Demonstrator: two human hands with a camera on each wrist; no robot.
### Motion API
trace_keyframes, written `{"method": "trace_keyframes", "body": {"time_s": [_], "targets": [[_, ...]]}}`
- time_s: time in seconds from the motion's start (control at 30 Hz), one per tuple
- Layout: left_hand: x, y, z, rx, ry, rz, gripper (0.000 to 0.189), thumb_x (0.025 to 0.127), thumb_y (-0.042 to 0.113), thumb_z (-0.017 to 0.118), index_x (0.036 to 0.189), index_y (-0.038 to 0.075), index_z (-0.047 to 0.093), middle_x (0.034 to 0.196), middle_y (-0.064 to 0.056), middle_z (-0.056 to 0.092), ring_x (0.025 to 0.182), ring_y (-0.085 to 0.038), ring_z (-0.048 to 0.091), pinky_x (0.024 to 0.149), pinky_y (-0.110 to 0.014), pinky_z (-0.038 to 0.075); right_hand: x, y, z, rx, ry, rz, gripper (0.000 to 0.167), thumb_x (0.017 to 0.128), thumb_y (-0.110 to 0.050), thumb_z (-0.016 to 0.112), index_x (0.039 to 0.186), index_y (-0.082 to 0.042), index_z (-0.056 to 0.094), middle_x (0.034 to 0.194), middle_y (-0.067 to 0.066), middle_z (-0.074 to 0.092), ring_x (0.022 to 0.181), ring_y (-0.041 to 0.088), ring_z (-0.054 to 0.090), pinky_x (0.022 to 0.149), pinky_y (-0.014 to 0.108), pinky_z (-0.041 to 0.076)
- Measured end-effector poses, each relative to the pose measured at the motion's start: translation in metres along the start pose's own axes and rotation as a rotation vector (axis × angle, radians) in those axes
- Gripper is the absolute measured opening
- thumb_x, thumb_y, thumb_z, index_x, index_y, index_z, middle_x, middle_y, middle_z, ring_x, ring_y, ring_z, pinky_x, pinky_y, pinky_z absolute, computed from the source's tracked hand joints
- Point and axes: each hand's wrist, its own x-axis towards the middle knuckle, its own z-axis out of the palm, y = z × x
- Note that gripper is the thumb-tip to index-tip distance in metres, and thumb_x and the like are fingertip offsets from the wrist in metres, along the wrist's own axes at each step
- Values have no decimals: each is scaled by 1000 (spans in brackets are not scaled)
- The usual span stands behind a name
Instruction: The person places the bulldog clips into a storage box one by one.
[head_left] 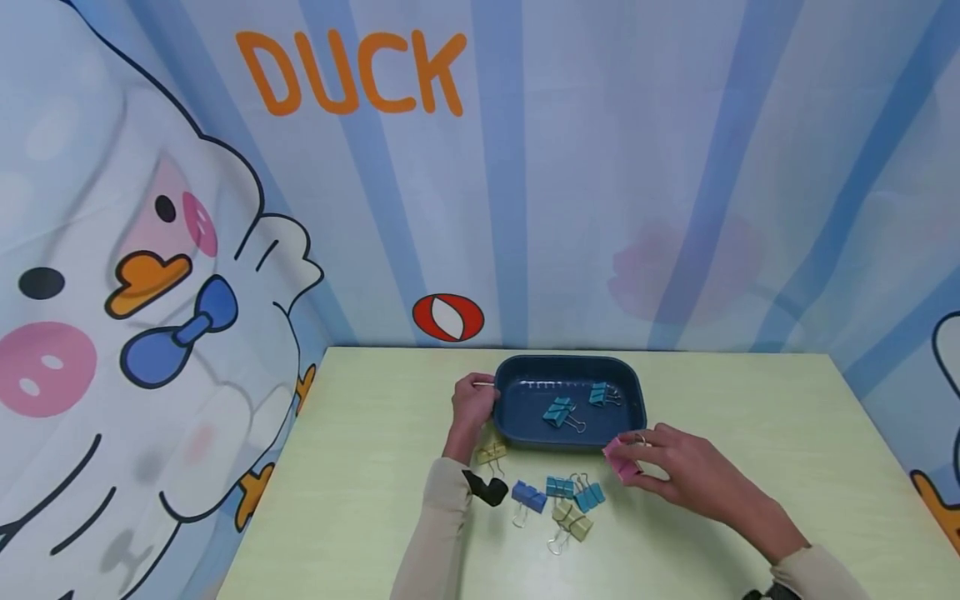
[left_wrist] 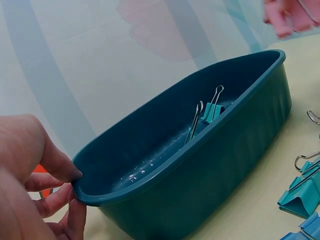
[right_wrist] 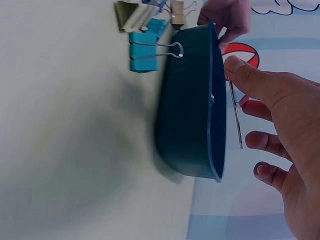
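My left hand (head_left: 472, 404) pinches the left end rim of a dark blue plastic tray (left_wrist: 210, 187), thumb on top and fingers under the lip. Two teal binder clips (head_left: 557, 411) lie inside it. Off the tray's front right corner, my right hand (head_left: 686, 467) holds a pink binder clip (head_left: 617, 460) between thumb and fingers. In the right wrist view the thumb hides most of that clip, leaving a wire handle (right_wrist: 235, 112) showing. The pink clip appears blurred at the top right of the left wrist view.
In front of the tray lie a blue binder clip (head_left: 529, 497), two teal binder clips (head_left: 589, 497) and a yellow binder clip (head_left: 572, 521) close together. Another yellow clip (head_left: 492, 452) sits by my left wrist. A printed cloth (head_left: 570, 167) hangs behind the pale table (head_left: 360, 467).
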Motion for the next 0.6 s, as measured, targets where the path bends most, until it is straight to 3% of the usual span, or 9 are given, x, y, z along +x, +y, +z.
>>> {"method": "trace_keyframes", "body": {"time_s": [0.17, 0.37, 0.6], "targets": [[1, 1, -1, 9, -4, -8, 27, 93, 1, 61, 117, 2, 73, 100, -11, 69, 81, -21, 61, 63, -27, 48, 21, 6, -19, -69, 44, -40, 43, 85, -25, 90, 127, -20, 80, 122, 4, 78, 86, 14, 61, 64, 24, 51], [1, -1, -1, 10, -6, -11, 28, 93, 1, 61, 118, 2, 73, 99, -11, 70, 81, -22, 61, 62, -28, 49, 46, 13, -37, -125, 100, -72, 46, 82, -26, 92, 126, -17, 79, 122, 7, 77, 92, 21, 67, 70, 34, 58], [-1, 1, -1, 7, -6, -4, 26, 94, 2, 61, 117, 3, 73, 100, -11, 70, 81, -21, 62, 63, -27, 48, 70, 23, -46, -128, 117, -53, 44, 84, -23, 91, 126, -13, 78, 120, 10, 76, 103, 29, 71, 78, 45, 62]]}}
